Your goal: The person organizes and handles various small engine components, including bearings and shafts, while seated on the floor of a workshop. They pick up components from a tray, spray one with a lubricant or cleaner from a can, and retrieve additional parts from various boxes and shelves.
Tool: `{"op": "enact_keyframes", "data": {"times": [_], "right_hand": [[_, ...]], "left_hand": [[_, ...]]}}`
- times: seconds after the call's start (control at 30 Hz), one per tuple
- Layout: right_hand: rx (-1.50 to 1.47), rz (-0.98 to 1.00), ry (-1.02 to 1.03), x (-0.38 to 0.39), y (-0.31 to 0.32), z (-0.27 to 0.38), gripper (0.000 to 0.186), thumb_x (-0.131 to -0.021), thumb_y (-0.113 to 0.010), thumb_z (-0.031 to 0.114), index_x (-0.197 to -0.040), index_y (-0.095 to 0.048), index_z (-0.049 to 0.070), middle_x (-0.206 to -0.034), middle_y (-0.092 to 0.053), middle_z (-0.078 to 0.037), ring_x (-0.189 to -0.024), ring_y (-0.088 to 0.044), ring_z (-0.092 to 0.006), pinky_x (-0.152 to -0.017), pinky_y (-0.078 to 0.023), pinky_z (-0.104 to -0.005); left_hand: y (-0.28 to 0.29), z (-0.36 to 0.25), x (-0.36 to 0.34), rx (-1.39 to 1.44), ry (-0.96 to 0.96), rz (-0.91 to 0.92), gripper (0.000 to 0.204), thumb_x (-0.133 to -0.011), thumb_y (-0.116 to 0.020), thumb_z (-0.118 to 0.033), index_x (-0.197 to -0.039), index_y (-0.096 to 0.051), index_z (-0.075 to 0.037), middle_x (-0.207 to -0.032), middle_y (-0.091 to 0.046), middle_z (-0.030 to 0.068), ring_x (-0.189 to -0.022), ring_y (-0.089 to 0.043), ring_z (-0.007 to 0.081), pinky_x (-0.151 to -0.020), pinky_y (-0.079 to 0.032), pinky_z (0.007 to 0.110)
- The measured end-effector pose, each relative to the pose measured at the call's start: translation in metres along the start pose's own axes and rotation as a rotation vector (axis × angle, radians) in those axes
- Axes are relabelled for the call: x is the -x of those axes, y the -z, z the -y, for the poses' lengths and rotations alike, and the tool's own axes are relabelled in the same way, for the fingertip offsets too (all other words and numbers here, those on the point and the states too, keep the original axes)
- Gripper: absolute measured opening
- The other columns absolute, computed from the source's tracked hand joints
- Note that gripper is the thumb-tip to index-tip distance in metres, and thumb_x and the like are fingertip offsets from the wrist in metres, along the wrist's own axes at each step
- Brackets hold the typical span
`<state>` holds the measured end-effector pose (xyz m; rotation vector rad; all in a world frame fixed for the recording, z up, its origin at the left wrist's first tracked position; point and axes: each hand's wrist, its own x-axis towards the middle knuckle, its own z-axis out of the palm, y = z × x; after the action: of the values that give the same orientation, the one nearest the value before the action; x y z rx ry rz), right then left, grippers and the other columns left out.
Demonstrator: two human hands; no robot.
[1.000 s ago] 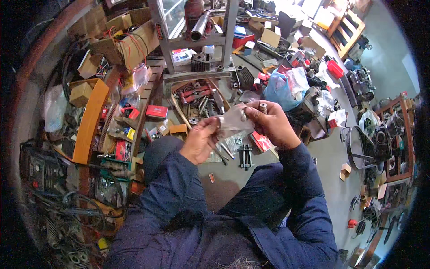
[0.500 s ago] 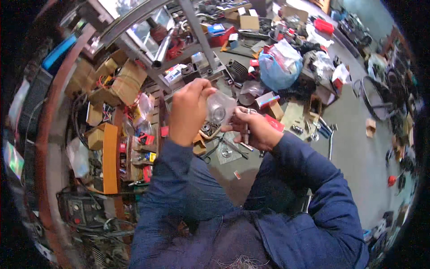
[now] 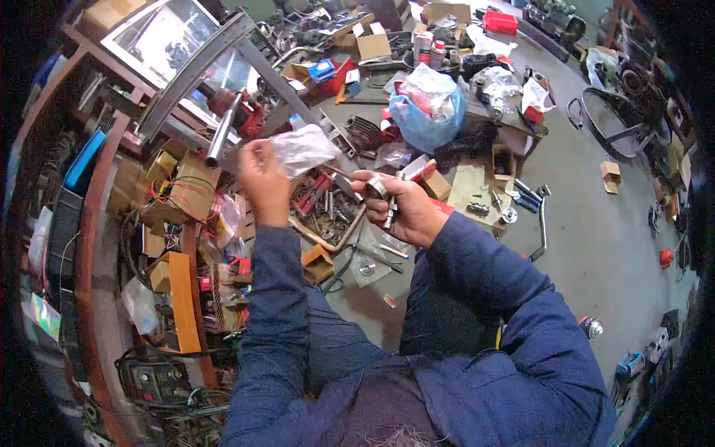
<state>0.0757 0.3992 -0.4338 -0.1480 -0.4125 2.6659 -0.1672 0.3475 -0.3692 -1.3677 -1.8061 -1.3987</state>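
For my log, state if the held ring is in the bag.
Out: the right hand holds the ring, apart from the held clear bag.

Repair workshop, mechanical, cluttered. Heavy metal frame (image 3: 192,77) standing far left, finned metal block (image 3: 363,132) near its foot. Middle of the floor (image 3: 573,253): shallow tray (image 3: 311,235) full of loose, grimy metal parts (image 3: 328,212). Spray cans (image 3: 437,55) far back. Left side: open cardboard box (image 3: 192,195) with red wires, more cartons crammed around. Right side: bent metal bar (image 3: 542,223) on the grey floor, black hoop-shaped part (image 3: 588,128) beyond it. Looks like engine or machine repair.
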Motion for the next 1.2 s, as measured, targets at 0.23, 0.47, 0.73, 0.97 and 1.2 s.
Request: {"op": "enact_keyframes", "data": {"times": [0.23,0.47,0.73,0.97,1.2], "right_hand": [[0.336,-0.449,0.031,0.055,0.009,0.009,0.027,-0.097,-0.056,0.011,-0.122,-0.056,0.001,-0.102,-0.067,-0.009,-0.075,-0.063,-0.0139,-0.062,-0.053,-0.0252],[0.223,-0.525,0.28,0.068,0.037,0.037,0.03,-0.099,-0.05,0.004,-0.128,-0.048,-0.004,-0.115,-0.064,-0.02,-0.108,-0.067,-0.0286,-0.09,-0.06,-0.0427],[0.084,-0.391,0.37,0.074,0.041,0.06,0.03,-0.102,-0.043,0.015,-0.127,-0.052,-0.001,-0.118,-0.064,-0.018,-0.105,-0.068,-0.027,-0.088,-0.06,-0.0384],[0.002,-0.165,0.179,0.059,0.034,0.048,0.032,-0.101,-0.049,0.02,-0.125,-0.053,-0.001,-0.114,-0.064,-0.014,-0.1,-0.067,-0.0252,-0.081,-0.061,-0.0361],[0.289,-0.517,-0.024,0.062,0.022,0.032,0.032,-0.094,-0.057,0.01,-0.124,-0.052,0.001,-0.098,-0.059,-0.008,-0.091,-0.066,-0.0228,-0.086,-0.06,-0.0453]], "left_hand": [[-0.171,0.014,0.062,0.697,0.758,0.387,0.015,-0.097,-0.056,-0.004,-0.112,-0.052,-0.001,-0.1,-0.062,0.0098,-0.08,-0.066,0.0202,-0.063,-0.06,0.034],[-0.242,-0.061,0.021,0.674,0.554,0.67,0.065,-0.098,-0.063,-0.015,-0.149,-0.027,0.003,-0.125,-0.058,0.0217,-0.102,-0.064,0.0216,-0.086,-0.053,0.034],[-0.085,-0.127,0.054,0.439,-0.38,0.928,0.068,-0.071,-0.086,-0.03,-0.13,-0.062,-0.004,-0.127,-0.064,0.0137,-0.115,-0.061,0.0301,-0.098,-0.049,0.042],[-0.052,-0.114,0.067,0.349,-0.331,0.93,0.063,-0.081,-0.08,-0.025,-0.134,-0.056,0.0,-0.122,-0.066,0.0149,-0.108,-0.064,0.0296,-0.092,-0.051,0.039],[-0.017,-0.075,0.094,1.563,0.818,0.86,0.055,-0.101,-0.056,-0.034,-0.144,-0.044,-0.002,-0.128,-0.061,0.0174,-0.104,-0.063,0.0223,-0.083,-0.053,0.032]]}}
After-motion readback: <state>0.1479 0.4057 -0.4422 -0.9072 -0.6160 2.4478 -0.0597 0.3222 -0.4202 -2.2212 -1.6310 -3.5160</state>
